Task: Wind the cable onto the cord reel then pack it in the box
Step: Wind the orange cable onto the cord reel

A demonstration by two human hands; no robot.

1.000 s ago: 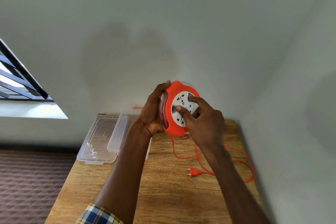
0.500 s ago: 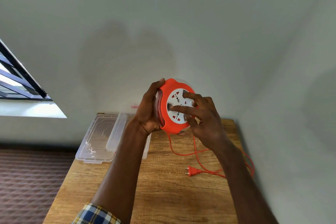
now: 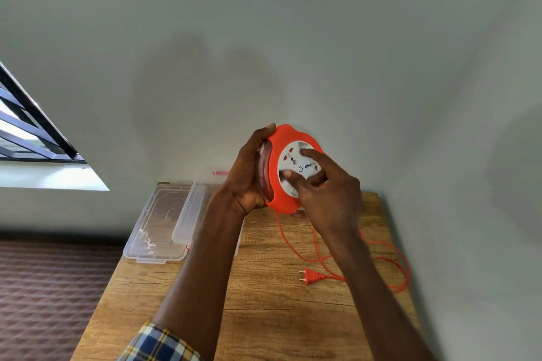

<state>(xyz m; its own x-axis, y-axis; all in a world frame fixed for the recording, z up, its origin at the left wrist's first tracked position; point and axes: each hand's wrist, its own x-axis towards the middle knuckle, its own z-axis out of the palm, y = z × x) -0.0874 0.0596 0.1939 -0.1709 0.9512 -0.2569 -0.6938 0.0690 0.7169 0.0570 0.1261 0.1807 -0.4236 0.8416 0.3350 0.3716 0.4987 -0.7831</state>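
I hold an orange cord reel (image 3: pixel 274 176) upright above the far end of the table. My left hand (image 3: pixel 246 176) grips its rim and back from the left. My right hand (image 3: pixel 331 196) has curled fingers and thumb set on the reel's white socket face (image 3: pixel 296 160). An orange cable (image 3: pixel 393 267) hangs from the reel's underside and lies in loose loops on the table's right side. Its plug (image 3: pixel 312 275) lies flat in front of my right forearm. A clear plastic box (image 3: pixel 187 211) stands at the table's far left, partly hidden by my left arm.
The box's clear lid (image 3: pixel 155 228) lies beside it at the wooden table's (image 3: pixel 264 316) left edge. A wall runs close behind the table and along its right side. A window is at the left and patterned floor is below the left edge.
My right hand's fingers have shifted round the white socket face, which has turned. The left hand keeps hold of the reel, and the cable loops on the table have drawn in slightly.
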